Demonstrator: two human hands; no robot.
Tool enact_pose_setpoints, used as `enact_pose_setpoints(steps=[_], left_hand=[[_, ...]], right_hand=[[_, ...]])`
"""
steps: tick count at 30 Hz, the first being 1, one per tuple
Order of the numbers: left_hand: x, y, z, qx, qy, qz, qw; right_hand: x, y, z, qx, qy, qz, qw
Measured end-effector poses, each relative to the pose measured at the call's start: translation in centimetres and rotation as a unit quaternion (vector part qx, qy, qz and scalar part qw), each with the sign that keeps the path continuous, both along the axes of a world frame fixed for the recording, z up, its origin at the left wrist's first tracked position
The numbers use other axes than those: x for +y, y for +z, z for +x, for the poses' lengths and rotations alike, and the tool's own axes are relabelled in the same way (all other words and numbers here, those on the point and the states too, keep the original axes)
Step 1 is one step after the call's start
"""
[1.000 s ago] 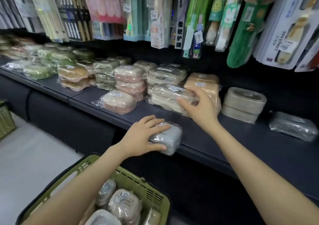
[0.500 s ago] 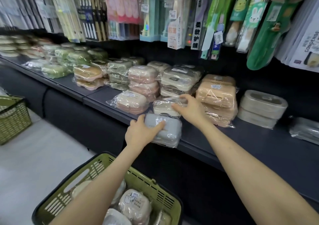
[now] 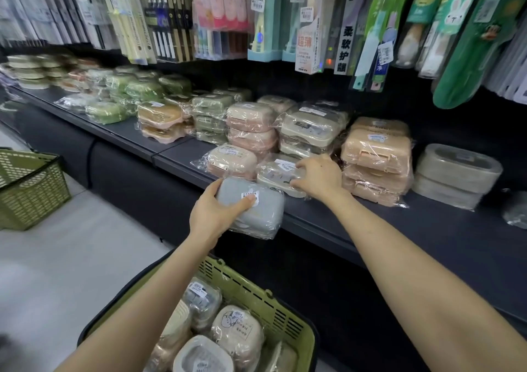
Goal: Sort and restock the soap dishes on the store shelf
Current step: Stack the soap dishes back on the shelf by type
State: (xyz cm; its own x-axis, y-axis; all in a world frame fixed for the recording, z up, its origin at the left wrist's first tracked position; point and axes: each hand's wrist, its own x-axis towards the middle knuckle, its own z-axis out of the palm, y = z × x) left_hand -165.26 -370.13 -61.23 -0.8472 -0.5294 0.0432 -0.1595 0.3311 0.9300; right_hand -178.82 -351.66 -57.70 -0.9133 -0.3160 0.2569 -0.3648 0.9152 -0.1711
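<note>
My left hand (image 3: 212, 215) grips a grey-blue wrapped soap dish (image 3: 256, 212), tilted at the front edge of the dark shelf (image 3: 399, 229). My right hand (image 3: 319, 177) grips a cream wrapped soap dish (image 3: 278, 173) lying on the shelf just behind it. Around them stand stacks of wrapped dishes: a pink one (image 3: 232, 159) to the left, cream ones (image 3: 310, 132) behind, peach ones (image 3: 376, 158) to the right. A green basket (image 3: 288, 323) below my arms holds several more wrapped soap dishes (image 3: 236, 331).
Green and beige dishes (image 3: 142, 89) fill the shelf further left. Grey oval dishes (image 3: 456, 175) stand to the right, with bare shelf beyond. Toothbrush packs (image 3: 313, 21) hang overhead. A second green basket (image 3: 28, 186) sits on the pale floor at left.
My left hand lifted and tilted the grey-blue dish off the shelf's front edge. My right hand drew down from the cream stack onto a single cream dish and grips it.
</note>
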Motion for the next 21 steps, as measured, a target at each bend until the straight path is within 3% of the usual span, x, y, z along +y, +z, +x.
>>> enact_pose_setpoints(steps=[1, 3, 6, 8, 11, 14, 18, 21], left_hand=[[-0.1, 0.0, 0.2, 0.003, 0.002, -0.001, 1.0], [-0.3, 0.1, 0.4, 0.006, 0.005, 0.002, 1.0], [0.1, 0.8, 0.8, 0.008, -0.003, 0.013, 1.0], [0.9, 1.5, 1.1, 0.01, -0.016, 0.022, 1.0], [3.5, 2.3, 1.6, 0.021, -0.053, 0.032, 0.998], [6.6, 2.7, 1.7, 0.016, -0.101, 0.015, 0.995], [11.3, 3.5, 1.0, -0.003, -0.168, -0.047, 0.985], [15.6, 3.2, 0.5, 0.039, -0.178, -0.117, 0.976]], right_hand=[[-0.1, 0.1, 0.3, 0.011, -0.004, -0.008, 1.0], [0.0, 0.7, 1.8, 0.02, -0.003, -0.12, 0.993], [1.1, 1.6, 5.9, -0.067, 0.138, -0.285, 0.946], [2.0, 1.5, 9.3, -0.133, 0.215, -0.243, 0.937], [3.4, 0.0, 11.9, -0.096, 0.214, -0.15, 0.961], [5.8, -1.4, 12.7, -0.017, 0.187, -0.186, 0.965], [12.7, -1.3, 13.6, -0.012, 0.146, -0.241, 0.959], [19.6, -0.5, 14.8, -0.037, 0.093, -0.265, 0.959]])
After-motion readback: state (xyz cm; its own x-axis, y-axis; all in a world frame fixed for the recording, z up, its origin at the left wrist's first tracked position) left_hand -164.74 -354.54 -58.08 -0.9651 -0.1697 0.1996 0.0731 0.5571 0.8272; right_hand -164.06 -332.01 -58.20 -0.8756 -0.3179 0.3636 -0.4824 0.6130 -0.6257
